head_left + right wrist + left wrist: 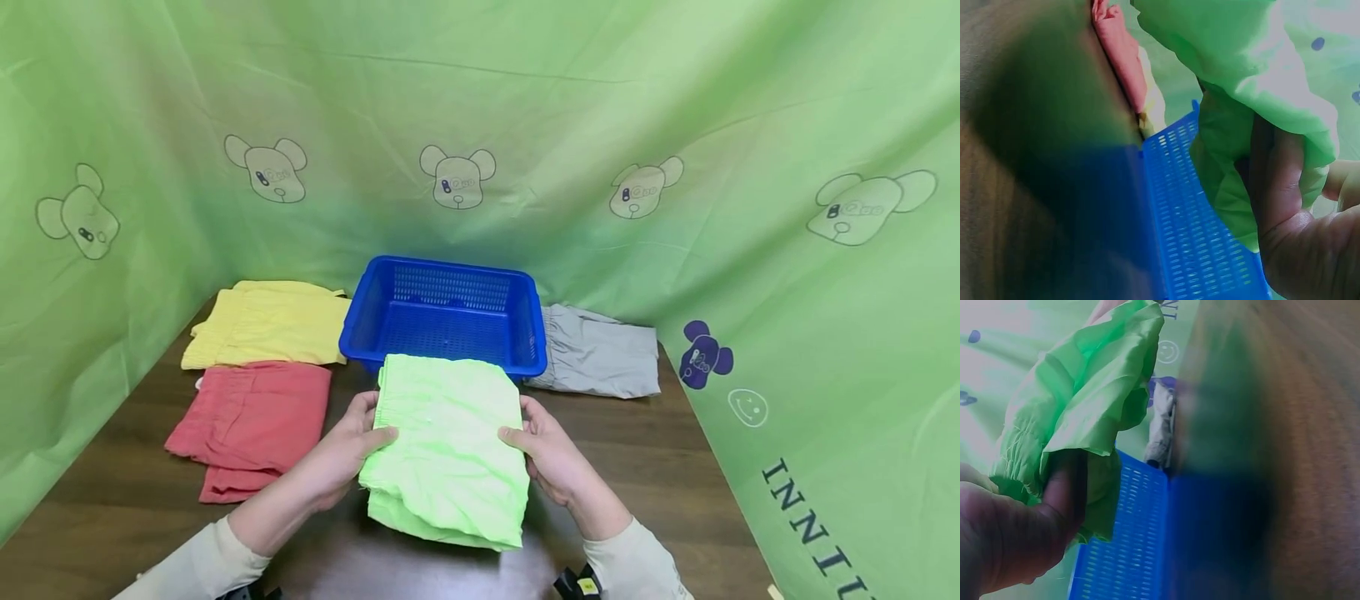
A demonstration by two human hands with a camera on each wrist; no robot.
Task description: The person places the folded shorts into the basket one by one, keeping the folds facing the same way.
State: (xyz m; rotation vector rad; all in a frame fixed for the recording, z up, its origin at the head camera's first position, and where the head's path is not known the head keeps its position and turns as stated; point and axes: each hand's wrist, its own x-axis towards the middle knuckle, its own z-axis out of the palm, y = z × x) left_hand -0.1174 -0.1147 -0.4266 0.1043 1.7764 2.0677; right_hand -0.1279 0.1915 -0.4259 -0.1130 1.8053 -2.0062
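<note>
Folded bright green shorts with a gathered waistband (450, 450) hang above the table, held at both sides. My left hand (348, 446) grips the left edge, thumb on top and fingers beneath. On the right edge my right hand (551, 450) pinches the cloth the same way. In the left wrist view, fingers of the left hand (1016, 525) go under the green layers (1097, 406). The right wrist view shows the right hand's fingers (1282, 175) tucked into the fold. Just beyond the green cloth stands a blue perforated basket (442, 267), nothing visible inside it.
Folded yellow clothing (270, 325) lies left of the basket, with folded red clothing (255, 421) in front of it. A folded grey garment (603, 354) lies to the basket's right. Green printed curtains (525, 100) enclose the brown wooden table (645, 467) at the back and sides.
</note>
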